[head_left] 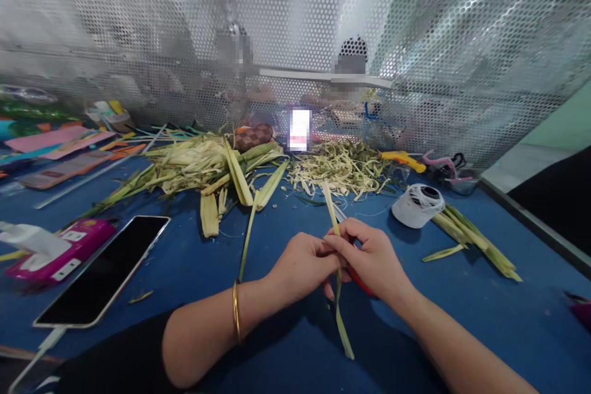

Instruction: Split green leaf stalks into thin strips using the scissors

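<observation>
A long, narrow pale-green leaf strip (344, 327) runs through the pinched fingers of both hands, its upper end pointing away over the table and its lower end hanging toward me. My left hand (305, 268), with a gold bangle (236, 311) at the wrist, is closed on the strip. Pressed against it, my right hand (369, 255) grips the same strip between thumb and fingers. Scissors with red handles (362, 280) show beneath my right hand, a blade poking out beyond it; whether the hand holds them or they lie on the table, I cannot tell.
Dried leaves (198, 163) heap at back left; shredded strips (339, 166) pile at back centre. A white thread spool (410, 206) and leaf bundle (480, 240) lie right. At left are a phone (106, 271) and magenta power strip (83, 243). Perforated metal (295, 24) stands behind.
</observation>
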Demonstrator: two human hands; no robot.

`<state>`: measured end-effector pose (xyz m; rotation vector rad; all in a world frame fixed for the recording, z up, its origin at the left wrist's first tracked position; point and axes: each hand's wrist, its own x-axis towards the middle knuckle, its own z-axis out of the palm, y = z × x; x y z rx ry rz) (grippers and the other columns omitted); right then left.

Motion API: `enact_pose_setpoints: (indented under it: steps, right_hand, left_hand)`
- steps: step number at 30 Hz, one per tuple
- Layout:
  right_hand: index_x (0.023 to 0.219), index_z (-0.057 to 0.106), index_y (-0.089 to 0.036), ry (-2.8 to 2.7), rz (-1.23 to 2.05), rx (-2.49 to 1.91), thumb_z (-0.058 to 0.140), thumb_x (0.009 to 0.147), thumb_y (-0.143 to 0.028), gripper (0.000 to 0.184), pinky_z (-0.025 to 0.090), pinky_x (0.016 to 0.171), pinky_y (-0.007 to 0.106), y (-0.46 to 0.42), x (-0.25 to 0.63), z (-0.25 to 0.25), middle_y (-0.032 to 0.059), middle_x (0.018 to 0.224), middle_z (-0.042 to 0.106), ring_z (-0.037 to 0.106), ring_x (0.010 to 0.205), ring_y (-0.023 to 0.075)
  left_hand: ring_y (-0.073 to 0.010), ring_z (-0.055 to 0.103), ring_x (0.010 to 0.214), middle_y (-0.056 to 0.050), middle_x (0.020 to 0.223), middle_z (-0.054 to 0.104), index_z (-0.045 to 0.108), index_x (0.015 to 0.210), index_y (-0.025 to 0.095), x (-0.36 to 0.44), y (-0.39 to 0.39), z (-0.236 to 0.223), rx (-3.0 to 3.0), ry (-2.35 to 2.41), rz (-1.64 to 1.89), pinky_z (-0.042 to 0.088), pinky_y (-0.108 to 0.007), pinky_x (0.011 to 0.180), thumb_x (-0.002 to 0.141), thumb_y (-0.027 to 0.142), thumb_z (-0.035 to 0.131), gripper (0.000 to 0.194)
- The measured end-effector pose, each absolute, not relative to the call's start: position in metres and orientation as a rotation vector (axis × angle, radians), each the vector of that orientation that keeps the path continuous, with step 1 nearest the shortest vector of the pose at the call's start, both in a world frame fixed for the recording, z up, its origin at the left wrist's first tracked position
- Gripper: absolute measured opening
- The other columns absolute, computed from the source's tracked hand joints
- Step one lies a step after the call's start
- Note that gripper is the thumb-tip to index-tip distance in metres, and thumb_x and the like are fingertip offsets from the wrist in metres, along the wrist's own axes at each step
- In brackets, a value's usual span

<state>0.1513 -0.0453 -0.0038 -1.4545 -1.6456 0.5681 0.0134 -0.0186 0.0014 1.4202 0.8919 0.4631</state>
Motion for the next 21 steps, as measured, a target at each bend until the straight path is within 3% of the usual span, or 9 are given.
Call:
enact_pose_setpoints:
  steps: [5, 10, 17, 21]
  right_hand:
    - [0.069, 0.059, -0.019, -1.535, 0.545, -1.405, 0.057, 0.082, -0.032, 0.018, 0.038, 0.048, 0.023, -0.049, 0.146, 0.0, -0.0035, 0.058, 0.051, 0.045, 0.052, 0.0109]
    - [0.075, 0.059, -0.021, -1.665, 0.102, -1.331, 0.054, 0.087, -0.027, 0.014, 0.044, 0.06, 0.025, -0.061, 0.149, 0.006, 0.0006, 0.07, 0.063, 0.057, 0.064, 0.0138]
    - [0.08, 0.06, -0.021, -1.966, -0.402, -1.208, 0.051, 0.089, -0.017, 0.013, 0.043, 0.068, 0.03, -0.067, 0.145, 0.002, 0.0016, 0.071, 0.07, 0.063, 0.065, 0.0154]
    - [0.081, 0.061, -0.019, -2.082, -0.593, -1.186, 0.053, 0.087, -0.01, 0.013, 0.039, 0.072, 0.032, -0.066, 0.141, -0.001, 0.0022, 0.076, 0.071, 0.063, 0.067, 0.0158]
  left_hand:
    - [-0.0084, 0.051, 0.037, -0.006, 0.067, 0.07, 0.068, 0.063, 0.013, 0.013, -0.018, -0.004, 1.471, 0.924, 0.414, 0.038, -0.02, 0.041, 0.075, 0.035, 0.058, 0.027]
    - [-0.0096, 0.052, 0.038, -0.008, 0.064, 0.069, 0.065, 0.056, 0.013, 0.01, -0.015, -0.002, 1.382, 0.957, 0.396, 0.029, -0.02, 0.036, 0.077, 0.049, 0.057, 0.042]
    - [-0.0104, 0.056, 0.048, -0.004, 0.058, 0.063, 0.066, 0.065, 0.012, 0.009, -0.004, -0.004, 0.866, 0.945, 0.642, 0.038, -0.019, 0.043, 0.073, 0.043, 0.066, 0.032]
    - [-0.0086, 0.056, 0.052, -0.006, 0.068, 0.067, 0.068, 0.071, 0.011, 0.01, -0.002, -0.002, 0.731, 0.892, 0.701, 0.043, -0.019, 0.051, 0.072, 0.037, 0.07, 0.027]
